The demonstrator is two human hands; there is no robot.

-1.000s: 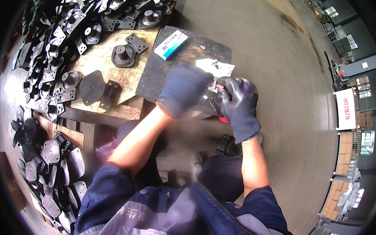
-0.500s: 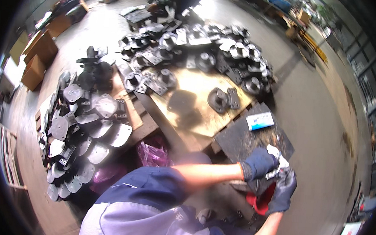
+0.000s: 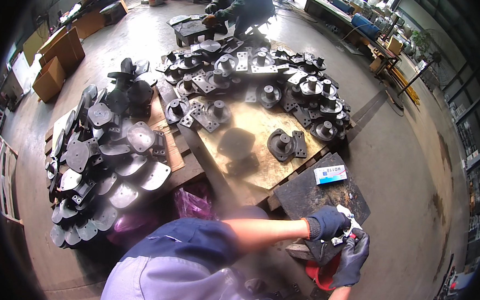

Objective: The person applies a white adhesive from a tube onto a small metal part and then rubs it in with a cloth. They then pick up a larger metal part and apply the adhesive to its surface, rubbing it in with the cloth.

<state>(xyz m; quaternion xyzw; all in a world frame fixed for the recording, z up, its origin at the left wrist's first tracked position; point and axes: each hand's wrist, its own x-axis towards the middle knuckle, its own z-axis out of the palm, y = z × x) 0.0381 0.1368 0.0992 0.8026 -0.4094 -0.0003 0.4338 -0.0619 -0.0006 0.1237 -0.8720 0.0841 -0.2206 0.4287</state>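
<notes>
Clamping crumpled white tube [image 3: 355,227] in closed left hand [image 3: 328,222]; pinching small red piece [image 3: 352,235] at its near end with right hand [image 3: 352,260]. Held at black board's [image 3: 300,195] edge, near red bucket [image 3: 312,271], with white-and-blue box [image 3: 331,175] beyond.

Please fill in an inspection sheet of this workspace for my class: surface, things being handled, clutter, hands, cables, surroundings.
Surface: dark board, scuffed, beside a pale wooden sheet.
Things handled: crumpled white piece, with a small red part beside it; a blue-and-white box lies on the board.
Clutter: metal parts crowd the wooden sheet; flat plates pile up at left; purple plastic lies low; red container by the board's near edge.
Hands: left hand, gloved, grips the white piece; right hand, gloved, at the red part, grip unclear.
Cables: nothing seen for certain.
Surroundings: another person at a small table; cardboard boxes far left.
</notes>
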